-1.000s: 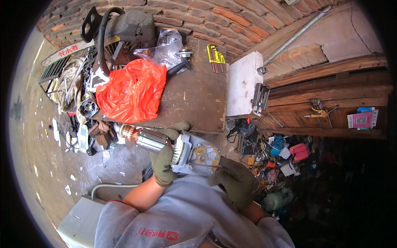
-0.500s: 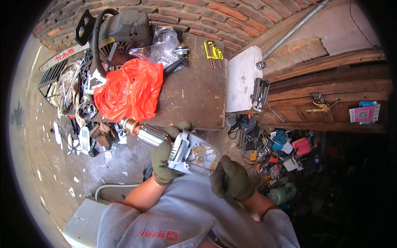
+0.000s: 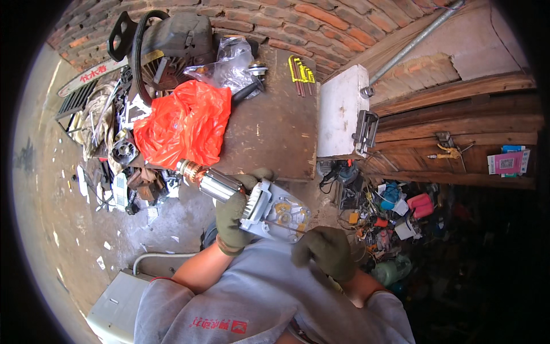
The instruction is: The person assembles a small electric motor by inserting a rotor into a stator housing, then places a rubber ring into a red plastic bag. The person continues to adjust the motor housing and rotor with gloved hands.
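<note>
My left hand [image 3: 231, 222], in a dark green glove, is closed around a silver metal gear housing [image 3: 264, 228] with a finned edge. A motor armature [image 3: 219, 186] with copper windings sticks out of the housing toward the upper left. The open inner face of the housing has yellowish grease on it. My gloved right hand [image 3: 327, 251] is closed on a thin metal rod [image 3: 282, 224], whose far part lies across the housing's inner face. The rod's grip end is hidden in the glove, so its exact kind cannot be made out.
Ahead is a brown workbench [image 3: 269, 129] bearing a red plastic bag [image 3: 183, 123], a chainsaw [image 3: 172, 43], a clear bag [image 3: 229, 66] and hex keys in a yellow holder [image 3: 301, 74]. A white box [image 3: 342, 114] stands at its right. Cluttered parts [image 3: 395, 209] lie lower right.
My right hand has shifted slightly right and down from the housing's edge, and the thin rod now shows across the housing. The housing and armature have moved slightly right with my left hand.
</note>
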The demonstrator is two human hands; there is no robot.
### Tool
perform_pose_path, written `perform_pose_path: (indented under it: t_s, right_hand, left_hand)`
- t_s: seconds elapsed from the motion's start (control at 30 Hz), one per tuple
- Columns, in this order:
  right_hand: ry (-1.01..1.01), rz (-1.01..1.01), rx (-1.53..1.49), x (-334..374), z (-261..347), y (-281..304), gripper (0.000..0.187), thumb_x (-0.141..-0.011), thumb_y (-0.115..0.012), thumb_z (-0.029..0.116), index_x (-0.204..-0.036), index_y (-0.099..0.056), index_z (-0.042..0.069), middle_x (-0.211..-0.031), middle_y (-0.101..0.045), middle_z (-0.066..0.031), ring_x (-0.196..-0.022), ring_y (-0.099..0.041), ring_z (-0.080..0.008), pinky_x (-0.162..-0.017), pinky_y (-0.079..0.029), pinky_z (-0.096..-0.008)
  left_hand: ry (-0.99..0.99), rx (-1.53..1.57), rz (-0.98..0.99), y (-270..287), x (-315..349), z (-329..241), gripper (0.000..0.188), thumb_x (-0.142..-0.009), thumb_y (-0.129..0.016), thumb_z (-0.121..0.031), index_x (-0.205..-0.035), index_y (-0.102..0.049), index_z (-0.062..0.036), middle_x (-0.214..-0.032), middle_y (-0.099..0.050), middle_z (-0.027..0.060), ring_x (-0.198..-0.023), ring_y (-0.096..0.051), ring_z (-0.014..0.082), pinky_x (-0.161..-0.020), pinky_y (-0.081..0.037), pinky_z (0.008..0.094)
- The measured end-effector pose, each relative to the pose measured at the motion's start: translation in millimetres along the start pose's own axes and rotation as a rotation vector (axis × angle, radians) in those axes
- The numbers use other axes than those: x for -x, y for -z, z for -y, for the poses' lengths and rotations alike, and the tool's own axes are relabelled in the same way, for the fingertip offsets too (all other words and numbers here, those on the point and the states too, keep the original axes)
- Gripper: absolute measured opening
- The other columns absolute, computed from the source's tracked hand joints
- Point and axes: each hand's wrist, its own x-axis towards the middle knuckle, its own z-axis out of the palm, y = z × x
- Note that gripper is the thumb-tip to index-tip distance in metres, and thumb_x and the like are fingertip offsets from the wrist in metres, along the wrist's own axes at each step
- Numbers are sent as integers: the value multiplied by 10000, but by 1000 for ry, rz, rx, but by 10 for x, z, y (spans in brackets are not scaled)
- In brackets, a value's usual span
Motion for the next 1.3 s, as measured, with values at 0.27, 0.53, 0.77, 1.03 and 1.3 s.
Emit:
perform_pose_path:
  t_s: [0.27, 0.53, 0.77, 1.03, 1.3]
  right_hand:
    - [283, -96, 514, -32, 268, 40, 392, -914, -726, 398, -997, -703, 16, -827, -708, -104, -728, -697, -270, -659, -530, -371]
    - [369, -90, 712, 8, -10, 116, 365, -909, -756, 356, -1017, -689, 13, -831, -709, -104, -694, -692, -252, -639, -532, -369]
    - [-460, 128, -583, 27, 84, 10, 550, -1082, -405, 449, -968, -661, -25, -788, -701, -142, -634, -666, -223, -572, -517, -337]
    - [472, -196, 588, 43, -80, 62, 470, -860, -796, 259, -1213, -626, 0, -1026, -712, -126, -815, -687, -245, -725, -542, -357]
    - [779, -106, 1196, -35, 100, 183, 408, -761, -866, 313, -1068, -726, 83, -1059, -706, -58, -885, -677, -224, -775, -519, -370]
  left_hand:
    - [-39, 15, -53, -24, -21, -6, 363, -971, -605, -268, -1170, -593, 36, -1237, -648, 259, -1194, -614, 380, -1036, -476, 503]
    - [47, 16, 21, -30, 21, -2, 377, -967, -627, -304, -1168, -604, 14, -1282, -646, 229, -1269, -571, 373, -1118, -396, 537]
    - [36, 50, -71, 3, 36, 32, 397, -983, -610, -304, -1180, -598, 40, -1272, -646, 250, -1182, -629, 356, -1011, -498, 475]
    - [92, -2, -86, 65, 13, 16, 444, -1019, -489, -355, -1234, -619, 11, -1329, -628, 248, -1293, -567, 419, -1127, -417, 553]
    - [84, 50, -12, 50, 14, 75, 423, -1012, -528, -336, -1224, -620, 18, -1362, -608, 249, -1316, -545, 415, -1138, -393, 535]
